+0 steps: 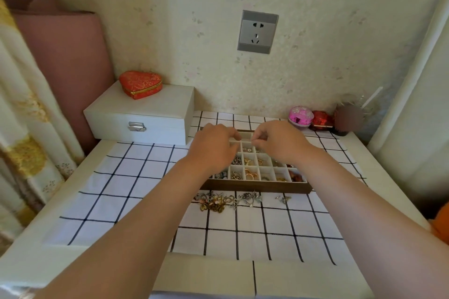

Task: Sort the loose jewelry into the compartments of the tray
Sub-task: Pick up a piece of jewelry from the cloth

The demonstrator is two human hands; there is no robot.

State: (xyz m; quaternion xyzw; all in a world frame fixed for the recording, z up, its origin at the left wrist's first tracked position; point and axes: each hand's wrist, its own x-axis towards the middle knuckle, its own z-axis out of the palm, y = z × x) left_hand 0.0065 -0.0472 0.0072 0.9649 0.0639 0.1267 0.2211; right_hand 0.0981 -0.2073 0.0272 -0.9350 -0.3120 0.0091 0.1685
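Both hands hover over the far half of the tray, their curled fingertips nearly meeting above one of the far compartments. The left hand point(213, 143) and the right hand point(279, 141) both have their fingers bent inward as if pinching, but whether either holds a piece is too small to tell. Below them, the wooden tray point(257, 188) lies on a checked cloth point(121, 177), and several of its white compartments already hold rings and other small pieces. A heap of loose jewelry point(226, 200) lies on the cloth just near of the tray, with one small piece point(283, 199) apart to its right. Far left stands a white box point(143, 114) with a red heart-shaped case point(141, 84) on top. Far right, against the wall, sit a pink round case point(300, 115) and a red case point(322, 120).
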